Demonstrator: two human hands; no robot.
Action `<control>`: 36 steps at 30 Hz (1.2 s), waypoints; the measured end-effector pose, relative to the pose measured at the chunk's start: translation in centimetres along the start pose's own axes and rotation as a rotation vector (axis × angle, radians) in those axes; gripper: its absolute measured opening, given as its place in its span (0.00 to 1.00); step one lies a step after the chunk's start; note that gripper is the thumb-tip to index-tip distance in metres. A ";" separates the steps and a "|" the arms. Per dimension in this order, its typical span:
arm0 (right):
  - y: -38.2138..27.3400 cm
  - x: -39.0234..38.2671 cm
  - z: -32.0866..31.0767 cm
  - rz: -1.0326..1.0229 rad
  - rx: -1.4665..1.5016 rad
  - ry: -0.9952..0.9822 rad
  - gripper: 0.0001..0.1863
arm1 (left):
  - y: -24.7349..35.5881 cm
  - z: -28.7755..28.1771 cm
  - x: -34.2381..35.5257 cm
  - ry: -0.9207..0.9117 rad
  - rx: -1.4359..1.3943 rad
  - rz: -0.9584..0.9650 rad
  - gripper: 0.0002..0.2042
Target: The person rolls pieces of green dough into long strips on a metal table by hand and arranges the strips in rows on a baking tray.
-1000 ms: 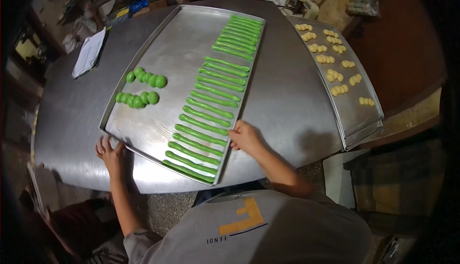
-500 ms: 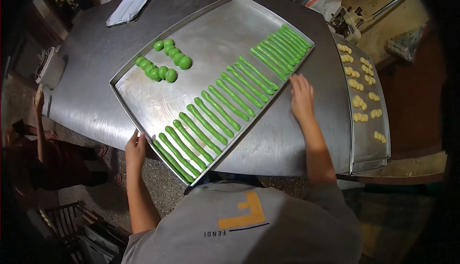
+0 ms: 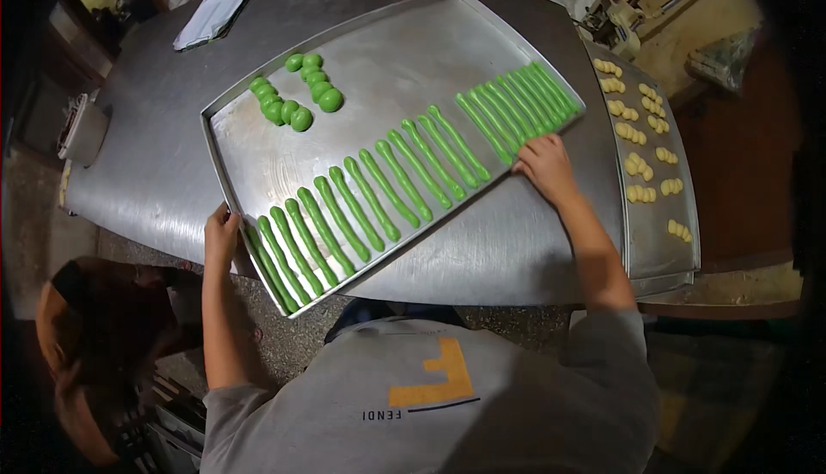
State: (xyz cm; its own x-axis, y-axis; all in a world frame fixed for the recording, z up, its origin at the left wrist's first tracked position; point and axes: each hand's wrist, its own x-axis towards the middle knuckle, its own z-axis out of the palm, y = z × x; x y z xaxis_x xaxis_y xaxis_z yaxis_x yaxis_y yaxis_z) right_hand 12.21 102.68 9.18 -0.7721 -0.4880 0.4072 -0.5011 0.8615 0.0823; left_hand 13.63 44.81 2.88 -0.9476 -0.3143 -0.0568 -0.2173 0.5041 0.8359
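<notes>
Our left hand [image 3: 221,229] is at the short left side of the large metal tray [image 3: 387,70], near its lower corner, with the fingers curled closed on the rim. Its forearm [image 3: 225,328] rises almost straight from the lower edge. Our right hand [image 3: 544,163] reaches farther forward, knuckles up, fingers bent over the long near rim toward its right end; that forearm [image 3: 602,255] slants up and inward. We have hold of the tray with both hands, well apart. It sits askew over the steel table [image 3: 142,138], near corner jutting past the table's edge. Green strips [image 3: 371,207] line its near side; green balls [image 3: 329,100] cluster toward the far left.
</notes>
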 end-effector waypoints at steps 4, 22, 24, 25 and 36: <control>-4.5 -5.1 -2.4 0.031 -0.038 0.054 0.14 | -2.3 -0.6 8.3 -0.248 0.171 0.194 0.12; -23.0 -8.2 -3.8 0.708 -0.089 0.163 0.19 | 10.4 14.3 -10.2 -0.341 -0.508 0.138 0.34; -24.5 -8.0 -4.0 0.737 -0.028 0.121 0.18 | 11.6 16.0 -10.9 -0.511 -0.592 0.244 0.32; -25.4 -8.0 -4.6 0.764 0.016 0.070 0.17 | 10.5 17.1 -9.9 -0.381 -0.344 0.436 0.30; -24.5 -15.8 -9.5 0.478 0.306 -0.223 0.19 | 18.5 17.9 -4.3 -0.201 0.407 0.786 0.07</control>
State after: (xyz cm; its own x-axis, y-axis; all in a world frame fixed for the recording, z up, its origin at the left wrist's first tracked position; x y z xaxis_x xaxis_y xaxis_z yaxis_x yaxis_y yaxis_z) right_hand 40.40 90.57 9.40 -0.9860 -0.1028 0.1311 -0.1422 0.9293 -0.3408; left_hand 9.47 69.85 8.84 -0.8722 0.3678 0.3223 0.4798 0.7711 0.4184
